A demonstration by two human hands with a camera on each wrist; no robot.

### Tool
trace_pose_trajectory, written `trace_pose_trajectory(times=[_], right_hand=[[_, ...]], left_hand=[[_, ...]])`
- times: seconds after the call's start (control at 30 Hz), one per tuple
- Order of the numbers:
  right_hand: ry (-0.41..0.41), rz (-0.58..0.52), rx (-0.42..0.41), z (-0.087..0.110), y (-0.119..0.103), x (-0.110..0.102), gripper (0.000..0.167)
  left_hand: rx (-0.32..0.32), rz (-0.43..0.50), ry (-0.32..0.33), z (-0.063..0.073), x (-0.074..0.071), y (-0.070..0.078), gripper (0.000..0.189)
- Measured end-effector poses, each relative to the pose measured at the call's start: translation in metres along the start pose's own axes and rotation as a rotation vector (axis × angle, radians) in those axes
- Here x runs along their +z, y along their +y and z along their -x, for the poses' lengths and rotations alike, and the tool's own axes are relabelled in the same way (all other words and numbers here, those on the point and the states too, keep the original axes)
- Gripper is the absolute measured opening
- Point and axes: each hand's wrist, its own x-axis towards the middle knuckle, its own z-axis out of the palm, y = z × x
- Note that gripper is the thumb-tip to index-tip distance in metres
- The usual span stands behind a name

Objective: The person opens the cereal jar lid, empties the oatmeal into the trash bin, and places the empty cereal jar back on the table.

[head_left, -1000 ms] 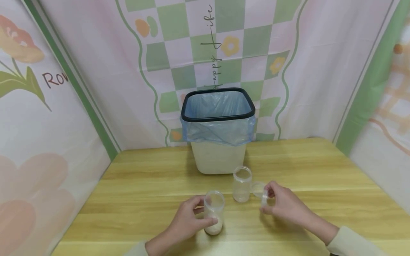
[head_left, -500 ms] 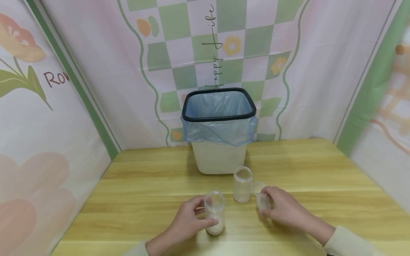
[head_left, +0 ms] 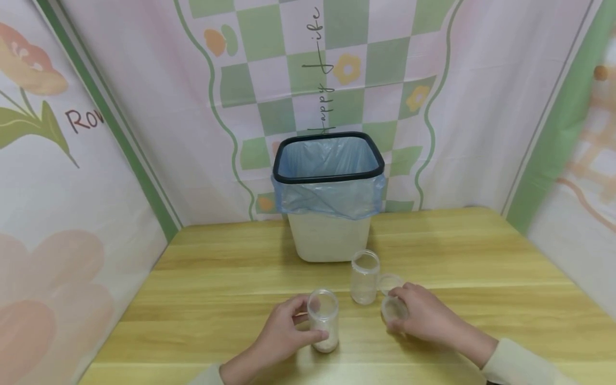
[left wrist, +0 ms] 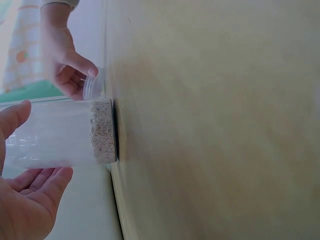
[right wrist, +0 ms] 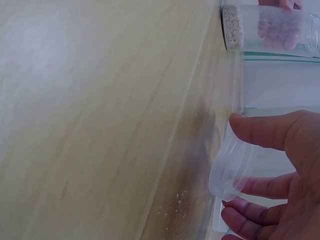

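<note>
My left hand (head_left: 284, 331) holds an open clear jar (head_left: 327, 316) upright on the table, thumb in front and fingers behind. A layer of pale, flaky grains (left wrist: 102, 132) fills the bottom of that jar. To the right, my right hand (head_left: 428, 313) pinches a clear round lid (right wrist: 232, 167) between thumb and fingers, tilted low over the tabletop. Another open clear jar (head_left: 364, 286) stands beyond the hands, looking bare inside. Beside it lies a second clear lid (head_left: 389, 282), partly covered by my right fingers in the head view.
A white bin (head_left: 329, 238) with a black rim and blue liner stands at the back of the wooden table (head_left: 216, 289). White crumbs (right wrist: 175, 207) lie on the tabletop near my right hand. Printed curtains (head_left: 159, 107) enclose the table at the back and sides.
My right hand has moved slightly left and tipped the lid from nearly on edge to a flatter slant. My left hand and its jar have stayed almost in place.
</note>
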Motion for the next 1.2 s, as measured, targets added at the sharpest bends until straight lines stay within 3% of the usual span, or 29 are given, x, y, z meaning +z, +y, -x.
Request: trace_pose_trajectory(times=[1.0, 1.2], right_hand=[[-0.034, 0.061, -0.017, -0.0016, -0.0031, 0.0079, 0.073], [-0.03, 0.058, -0.014, -0.0007, -0.0058, 0.0061, 0.079]], left_hand=[[0.0, -0.029, -0.021, 0.0002, -0.0017, 0.0008, 0.064], [-0.01, -0.046, -0.012, -0.0004, -0.0024, 0.0035, 0.065]])
